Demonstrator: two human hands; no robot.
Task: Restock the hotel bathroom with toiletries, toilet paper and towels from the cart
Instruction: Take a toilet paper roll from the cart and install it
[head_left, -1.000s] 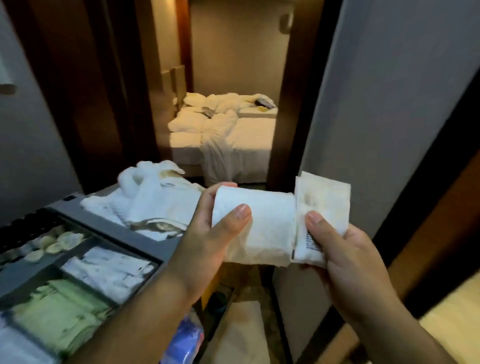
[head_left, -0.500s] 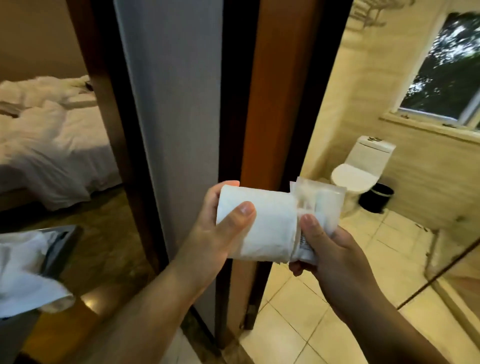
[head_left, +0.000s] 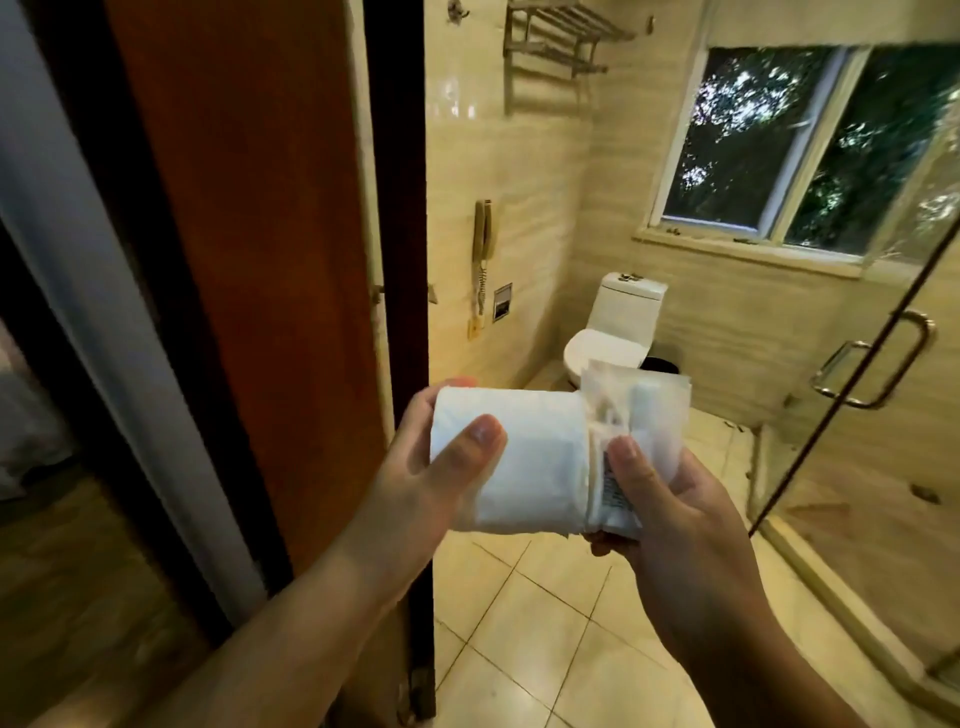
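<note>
A white toilet paper roll (head_left: 524, 462) lies sideways in front of me, gripped at its left end by my left hand (head_left: 431, 478), thumb across its front. My right hand (head_left: 670, 514) pinches a clear plastic toiletry packet (head_left: 634, 421) with a printed label, held against the roll's right end. Both hands are at chest height in the bathroom doorway. The cart is out of view.
The brown wooden door (head_left: 249, 260) stands open at my left. Ahead are a white toilet (head_left: 618, 332), a dark bin (head_left: 662, 365) beside it, a wall phone (head_left: 483, 244), a metal towel rack (head_left: 561, 36) high up, a window (head_left: 810, 140) and a glass shower door (head_left: 883, 364) at right.
My view has swung right from the cart and bedroom into the bathroom. Both hands keep the same hold on the roll and packet.
</note>
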